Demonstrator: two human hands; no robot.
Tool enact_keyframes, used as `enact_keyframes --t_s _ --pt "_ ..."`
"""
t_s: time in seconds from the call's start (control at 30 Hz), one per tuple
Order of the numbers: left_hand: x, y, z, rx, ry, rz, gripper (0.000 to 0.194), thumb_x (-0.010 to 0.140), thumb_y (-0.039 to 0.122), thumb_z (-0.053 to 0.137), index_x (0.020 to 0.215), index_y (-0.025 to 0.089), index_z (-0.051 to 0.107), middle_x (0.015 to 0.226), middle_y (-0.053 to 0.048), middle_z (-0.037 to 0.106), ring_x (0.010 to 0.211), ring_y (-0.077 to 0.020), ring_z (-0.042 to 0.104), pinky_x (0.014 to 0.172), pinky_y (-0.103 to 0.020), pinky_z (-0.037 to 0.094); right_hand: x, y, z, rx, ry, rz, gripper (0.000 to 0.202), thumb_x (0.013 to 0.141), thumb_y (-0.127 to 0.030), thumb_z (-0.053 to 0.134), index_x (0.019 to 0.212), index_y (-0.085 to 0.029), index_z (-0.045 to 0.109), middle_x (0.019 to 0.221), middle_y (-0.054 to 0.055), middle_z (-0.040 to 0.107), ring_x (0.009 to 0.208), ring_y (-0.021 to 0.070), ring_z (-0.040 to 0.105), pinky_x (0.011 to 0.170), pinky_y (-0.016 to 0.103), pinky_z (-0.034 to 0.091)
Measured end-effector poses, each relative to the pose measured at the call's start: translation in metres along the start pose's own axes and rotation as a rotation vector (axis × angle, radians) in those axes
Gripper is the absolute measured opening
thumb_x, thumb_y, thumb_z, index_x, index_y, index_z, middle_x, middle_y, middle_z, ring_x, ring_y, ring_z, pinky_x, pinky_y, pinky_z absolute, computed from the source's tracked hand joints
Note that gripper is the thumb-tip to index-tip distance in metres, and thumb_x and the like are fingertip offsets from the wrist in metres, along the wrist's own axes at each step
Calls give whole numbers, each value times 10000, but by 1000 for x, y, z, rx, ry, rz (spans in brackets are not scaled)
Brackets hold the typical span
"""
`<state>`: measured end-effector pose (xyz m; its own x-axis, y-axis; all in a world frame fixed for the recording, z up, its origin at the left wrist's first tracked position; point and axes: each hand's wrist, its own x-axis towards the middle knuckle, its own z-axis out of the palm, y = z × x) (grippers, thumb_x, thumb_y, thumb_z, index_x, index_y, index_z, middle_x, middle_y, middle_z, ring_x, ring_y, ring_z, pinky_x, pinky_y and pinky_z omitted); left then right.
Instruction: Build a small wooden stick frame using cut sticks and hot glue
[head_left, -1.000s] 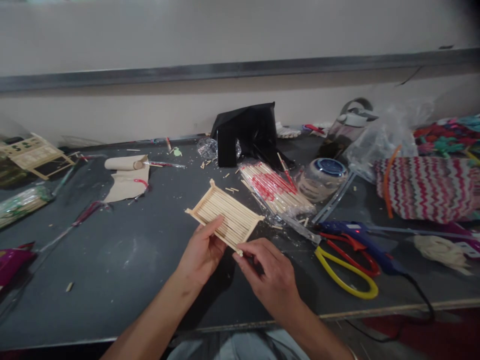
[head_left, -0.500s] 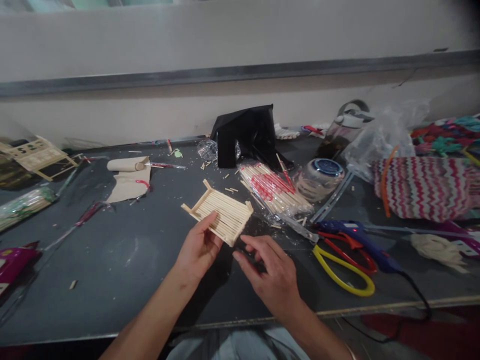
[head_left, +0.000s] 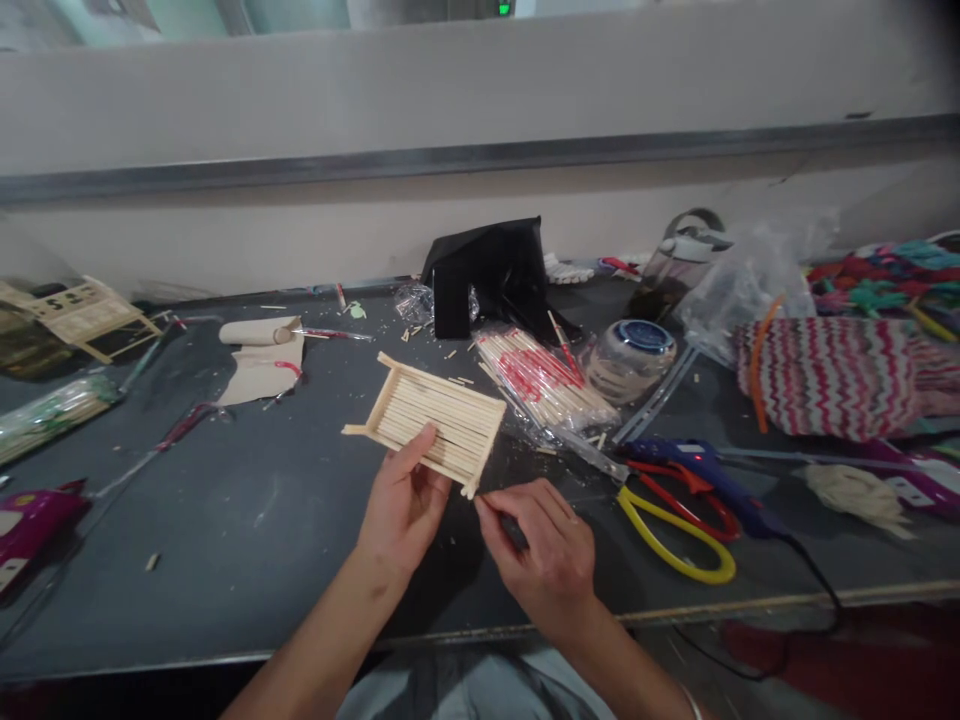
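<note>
A small rectangular frame of pale wooden sticks (head_left: 442,412), with two short posts jutting out at its left end, is held above the dark table. My left hand (head_left: 405,500) grips its near edge, thumb on top and fingers underneath. Close to the frame's near right corner is my right hand (head_left: 536,535), its thumb and forefinger pinched together at the tips. Whatever lies between those fingertips is too small to make out.
Yellow-handled scissors (head_left: 679,545) and a blue glue gun (head_left: 694,465) lie at the right. Behind are a packet of sticks (head_left: 540,375), a glass jar (head_left: 634,355) and a black stand (head_left: 487,265). A knitted striped piece (head_left: 832,378) lies far right.
The stick frame has turned a little and shifted slightly left in my left hand. My right thumb and forefinger have closed into a pinch near its corner. The view has shifted slightly.
</note>
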<state>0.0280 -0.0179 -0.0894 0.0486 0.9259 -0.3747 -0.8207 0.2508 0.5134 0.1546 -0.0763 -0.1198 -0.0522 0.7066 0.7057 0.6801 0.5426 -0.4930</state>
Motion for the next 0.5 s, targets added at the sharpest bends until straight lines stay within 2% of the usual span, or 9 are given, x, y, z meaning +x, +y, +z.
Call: enact_keyframes --t_s 0.13,0.23,0.37,0.5 --pt "-9 2 -2 0 -51 138 331 804 43 631 1102 182 670 972 -30 756 903 -158 708 834 -256 579 -9 -3 -12 96 -86 151 135 898 -132 528 783 -202 514 668 -13 539 612 127 511 582 249 399" --pt "-19 5 -3 4 -73 168 385 788 38 645 1119 235 667 963 -3 762 903 -155 710 819 -240 581 -20 -5 -21 177 -111 327 207 953 -189 428 751 -212 466 646 -38 448 566 109 460 544 234 369" --pt "-28 7 -3 -33 -61 103 404 816 24 592 1159 231 645 965 -13 764 895 -162 716 802 -247 590 -32 -5 -28 313 -53 521 325 980 -266 401 659 -224 376 594 -61 329 518 103 367 497 234 326" --pt "-32 7 -1 -81 32 -14 353 876 38 505 1186 157 626 925 -52 770 844 -167 728 906 -303 561 -31 -6 -33 458 24 624 339 990 -314 386 666 -220 412 607 -50 373 519 102 383 478 230 333"
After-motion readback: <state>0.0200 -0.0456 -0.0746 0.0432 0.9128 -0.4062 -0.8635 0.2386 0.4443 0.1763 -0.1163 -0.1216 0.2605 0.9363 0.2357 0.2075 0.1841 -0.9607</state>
